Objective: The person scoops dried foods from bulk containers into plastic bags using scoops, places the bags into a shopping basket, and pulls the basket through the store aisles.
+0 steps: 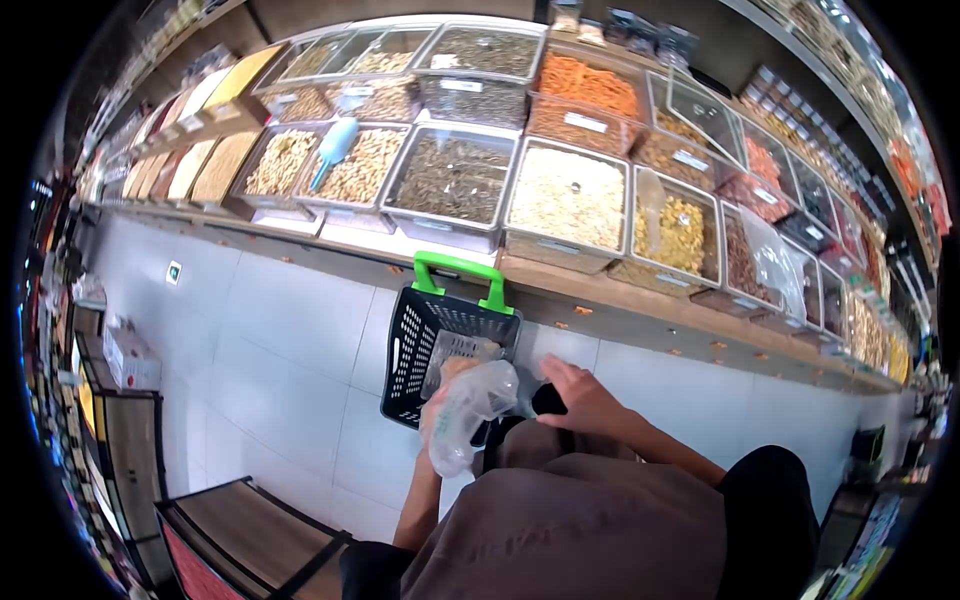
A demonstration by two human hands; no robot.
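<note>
My left hand (432, 418) is closed on a clear plastic bag (472, 405), which hides most of the fingers. What the bag contains, if anything, I cannot make out. Under and beyond it stands a dark shopping basket (398, 345) with holes in its walls and a raised green handle (460, 263). Something in clear plastic (447, 348) lies inside the basket, partly covered by the bag. To the right of the bag, my right hand (583, 392) hangs in the air with its fingers apart, holding nothing.
Ahead runs a shelf of clear bins: white flakes (567, 195), dark dried strips (450, 180), yellow pieces (675, 238), orange pieces (590, 85). A blue scoop (335, 145) rests in a nut bin. Light floor tiles (285, 310) lie below; a wooden stand (245, 530) is at lower left.
</note>
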